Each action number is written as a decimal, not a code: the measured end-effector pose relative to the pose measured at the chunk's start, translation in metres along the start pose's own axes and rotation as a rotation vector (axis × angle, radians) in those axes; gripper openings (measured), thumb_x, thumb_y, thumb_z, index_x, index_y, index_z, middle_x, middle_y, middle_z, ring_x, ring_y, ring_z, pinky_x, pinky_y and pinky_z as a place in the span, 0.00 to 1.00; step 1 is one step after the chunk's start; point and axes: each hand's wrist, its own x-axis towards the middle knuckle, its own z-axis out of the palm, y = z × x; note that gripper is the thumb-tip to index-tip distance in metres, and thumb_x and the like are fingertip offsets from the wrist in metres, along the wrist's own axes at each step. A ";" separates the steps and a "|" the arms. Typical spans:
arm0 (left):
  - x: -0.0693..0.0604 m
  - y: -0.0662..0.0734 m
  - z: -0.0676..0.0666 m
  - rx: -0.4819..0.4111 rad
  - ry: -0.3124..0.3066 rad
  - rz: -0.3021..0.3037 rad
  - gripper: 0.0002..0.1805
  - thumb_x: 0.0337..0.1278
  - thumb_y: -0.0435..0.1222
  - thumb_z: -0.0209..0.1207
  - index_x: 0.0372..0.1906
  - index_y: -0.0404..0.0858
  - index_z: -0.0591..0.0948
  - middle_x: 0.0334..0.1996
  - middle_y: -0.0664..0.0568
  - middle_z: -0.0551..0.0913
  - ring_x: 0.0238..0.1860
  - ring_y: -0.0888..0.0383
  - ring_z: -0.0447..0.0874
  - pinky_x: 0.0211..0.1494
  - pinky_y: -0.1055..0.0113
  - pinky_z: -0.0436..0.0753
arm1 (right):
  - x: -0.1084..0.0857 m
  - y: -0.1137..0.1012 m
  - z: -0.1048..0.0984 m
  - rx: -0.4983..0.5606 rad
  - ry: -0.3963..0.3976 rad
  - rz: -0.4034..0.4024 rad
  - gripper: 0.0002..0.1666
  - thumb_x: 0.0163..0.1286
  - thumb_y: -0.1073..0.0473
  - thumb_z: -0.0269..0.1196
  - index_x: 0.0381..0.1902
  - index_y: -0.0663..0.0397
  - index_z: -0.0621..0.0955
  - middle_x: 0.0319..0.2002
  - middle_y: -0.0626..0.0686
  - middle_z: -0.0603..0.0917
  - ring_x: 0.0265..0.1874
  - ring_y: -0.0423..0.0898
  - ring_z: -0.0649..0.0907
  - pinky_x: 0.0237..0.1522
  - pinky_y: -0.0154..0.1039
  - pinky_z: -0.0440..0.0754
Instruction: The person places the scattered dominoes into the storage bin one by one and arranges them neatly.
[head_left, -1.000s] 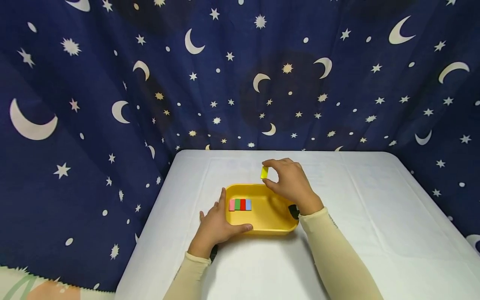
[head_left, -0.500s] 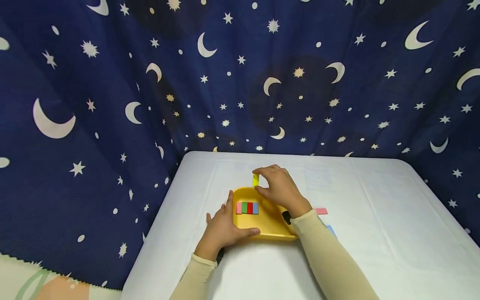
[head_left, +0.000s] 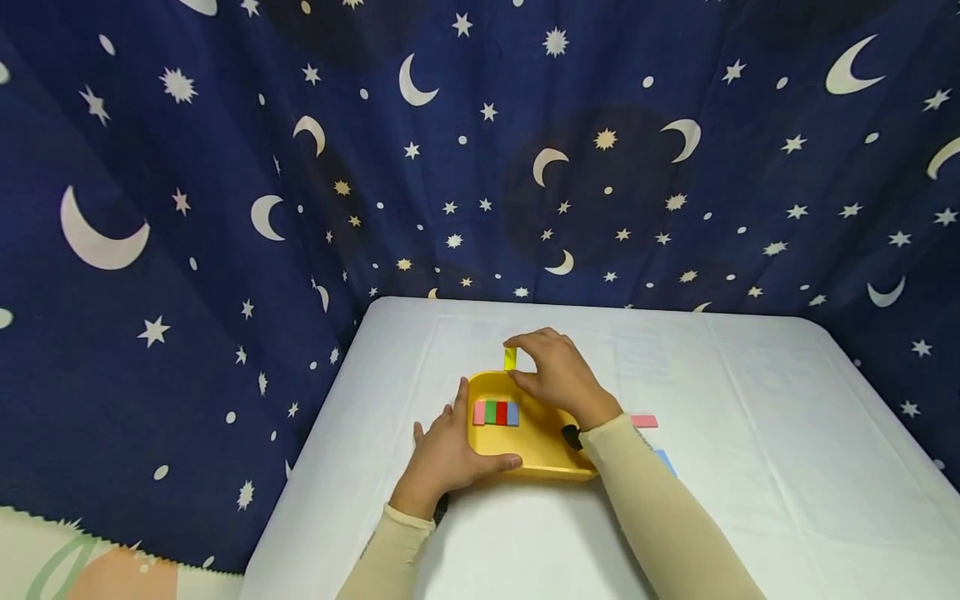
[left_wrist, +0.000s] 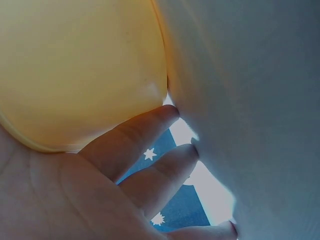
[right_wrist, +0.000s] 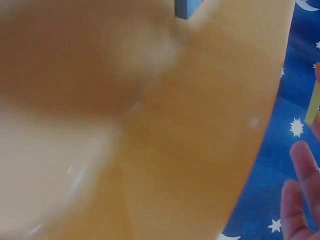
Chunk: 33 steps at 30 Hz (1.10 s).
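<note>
A yellow plastic tray [head_left: 543, 446] lies on the white table. My left hand [head_left: 442, 450] rests around its left end, fingers fairly straight, with the thumb along the near rim. In the left wrist view, fingers [left_wrist: 160, 180] spread between the tray's outer wall and the white table. Over the far rim, my right hand [head_left: 558, 375] pinches a thin yellow block [head_left: 511, 358] between thumb and forefinger, held upright. Inside the tray a pink block [head_left: 479, 413], a green block [head_left: 491, 413], a red block [head_left: 502, 413] and a blue block [head_left: 513, 414] stand side by side.
A pink block [head_left: 644, 422] and a partly hidden blue piece [head_left: 665, 462] lie on the white table [head_left: 750, 467], right of the tray near my right sleeve. Behind the table hangs a dark blue curtain [head_left: 480, 317] with moons and stars.
My right hand has carried the yellow block left along the tray's far rim, uncovering the loose pink and blue pieces at right. The head view has shifted slightly; my left hand stays on the tray.
</note>
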 end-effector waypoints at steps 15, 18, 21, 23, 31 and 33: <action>0.001 0.000 -0.002 0.010 -0.011 0.007 0.85 0.27 0.85 0.65 0.88 0.51 0.37 0.74 0.42 0.73 0.75 0.40 0.70 0.69 0.16 0.47 | 0.012 0.001 0.012 0.014 -0.035 -0.034 0.33 0.61 0.54 0.79 0.65 0.44 0.84 0.58 0.47 0.88 0.57 0.49 0.81 0.66 0.52 0.75; 0.002 -0.001 -0.001 0.009 -0.014 0.006 0.85 0.27 0.85 0.65 0.88 0.50 0.37 0.75 0.43 0.73 0.75 0.40 0.69 0.69 0.16 0.47 | 0.013 -0.001 0.013 0.076 -0.058 -0.042 0.33 0.61 0.55 0.79 0.64 0.43 0.84 0.55 0.45 0.88 0.52 0.48 0.83 0.59 0.48 0.79; 0.001 0.000 -0.001 0.005 -0.017 0.012 0.84 0.29 0.84 0.66 0.88 0.49 0.37 0.75 0.43 0.72 0.75 0.40 0.69 0.69 0.16 0.47 | 0.011 -0.005 0.012 0.165 -0.119 -0.061 0.35 0.59 0.55 0.80 0.64 0.40 0.83 0.52 0.43 0.89 0.43 0.45 0.85 0.48 0.43 0.84; 0.001 0.000 -0.002 0.011 -0.016 0.017 0.84 0.29 0.84 0.66 0.88 0.49 0.37 0.76 0.43 0.72 0.75 0.40 0.69 0.69 0.16 0.47 | 0.010 -0.007 0.012 0.205 -0.181 -0.072 0.35 0.58 0.54 0.81 0.64 0.39 0.83 0.50 0.41 0.89 0.37 0.43 0.85 0.41 0.39 0.84; 0.003 -0.001 -0.001 0.022 -0.014 0.013 0.85 0.28 0.84 0.65 0.87 0.51 0.35 0.76 0.43 0.72 0.76 0.41 0.69 0.69 0.16 0.46 | 0.007 -0.012 0.016 0.134 -0.421 -0.020 0.34 0.50 0.48 0.85 0.56 0.41 0.87 0.44 0.38 0.90 0.42 0.43 0.86 0.49 0.44 0.83; 0.003 -0.002 -0.001 0.021 -0.014 0.009 0.85 0.28 0.84 0.66 0.87 0.51 0.35 0.75 0.42 0.72 0.76 0.41 0.69 0.69 0.17 0.46 | 0.006 -0.012 0.016 0.070 -0.448 0.001 0.35 0.48 0.46 0.86 0.55 0.41 0.88 0.42 0.37 0.90 0.43 0.42 0.84 0.50 0.45 0.82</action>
